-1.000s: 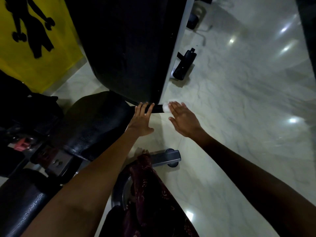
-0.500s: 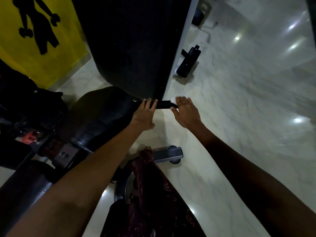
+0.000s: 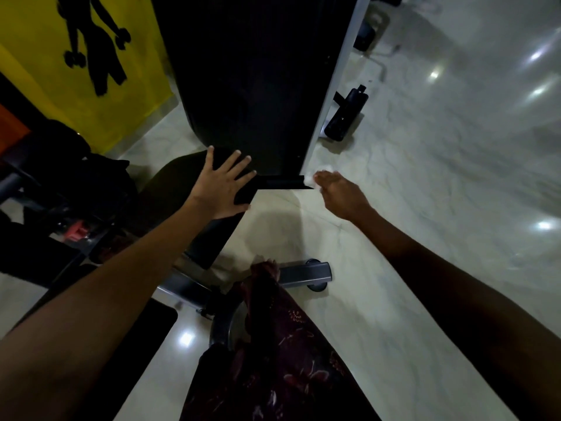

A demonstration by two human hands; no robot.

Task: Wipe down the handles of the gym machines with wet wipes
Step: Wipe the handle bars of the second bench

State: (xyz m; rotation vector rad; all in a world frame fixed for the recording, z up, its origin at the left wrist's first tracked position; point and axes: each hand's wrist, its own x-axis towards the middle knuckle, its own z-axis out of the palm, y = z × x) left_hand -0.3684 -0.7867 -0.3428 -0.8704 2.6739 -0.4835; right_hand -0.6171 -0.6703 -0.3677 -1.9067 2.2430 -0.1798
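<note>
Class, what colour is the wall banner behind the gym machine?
Yellow banner with black silhouette figure, seen in the head view.

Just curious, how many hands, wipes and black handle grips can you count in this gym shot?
Hands: 2, the left hand flat on the black pad, the right hand holding the wipe
White wet wipes: 1
Black handle grips: 2, the near handle and the far handle
Total: 5
</note>
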